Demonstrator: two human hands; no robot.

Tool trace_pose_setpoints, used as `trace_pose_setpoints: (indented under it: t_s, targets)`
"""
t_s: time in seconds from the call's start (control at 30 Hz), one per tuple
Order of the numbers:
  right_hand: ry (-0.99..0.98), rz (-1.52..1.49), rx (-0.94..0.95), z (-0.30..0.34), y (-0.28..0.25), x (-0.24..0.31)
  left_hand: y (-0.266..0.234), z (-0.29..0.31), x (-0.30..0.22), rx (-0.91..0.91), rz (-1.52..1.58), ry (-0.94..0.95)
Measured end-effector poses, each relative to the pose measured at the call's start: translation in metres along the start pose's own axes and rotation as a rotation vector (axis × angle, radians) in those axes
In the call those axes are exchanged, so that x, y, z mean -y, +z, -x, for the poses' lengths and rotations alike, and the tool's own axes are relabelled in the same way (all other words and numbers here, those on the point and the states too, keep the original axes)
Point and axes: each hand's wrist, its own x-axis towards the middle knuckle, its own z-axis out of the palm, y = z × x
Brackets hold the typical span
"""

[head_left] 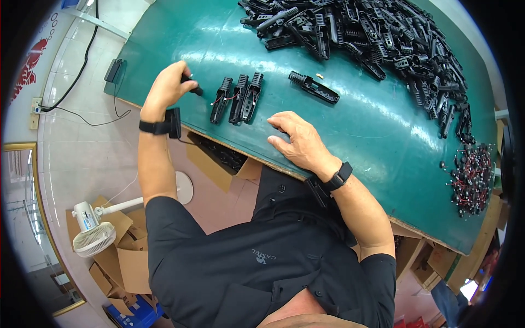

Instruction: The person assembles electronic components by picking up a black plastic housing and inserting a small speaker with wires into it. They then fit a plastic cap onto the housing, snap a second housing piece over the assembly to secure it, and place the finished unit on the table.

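Casings [237,101] are lying three abreast on the surface [377,147]; left of them our left hand [167,86] is gripping a part [196,91], right of them our right hand [300,141] is curving loosely, fingers apart.

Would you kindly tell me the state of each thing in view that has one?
Left hand, closed on a black part
Right hand, fingers parted, nothing visible in it
Three black housings, side by side, red wires showing
Lone black housing, lying apart, hollow side up
Black housing pile, jumbled
Wired components, heaped together
Cardboard box, open, black pieces inside
Fan, cannot tell if running
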Motion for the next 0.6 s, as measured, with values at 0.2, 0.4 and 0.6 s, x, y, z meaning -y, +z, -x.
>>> trace_pose_setpoints:
  t_s: [0.2, 0.4, 0.6]
  targets:
    - [-0.039, 0.029, -0.004, -0.003, -0.013, 0.003, -0.001, 0.019, 0.004, -0.217, 0.221, -0.125]
    - [-0.046, 0.109, 0.032, -0.012, -0.005, 0.009, 0.062, 0.029, 0.013, -0.342, 0.491, -0.302]
    - [-0.166, 0.288, -0.012, -0.040, 0.016, 0.012, 0.087, 0.039, -0.010, -0.318, 0.564, -0.333]
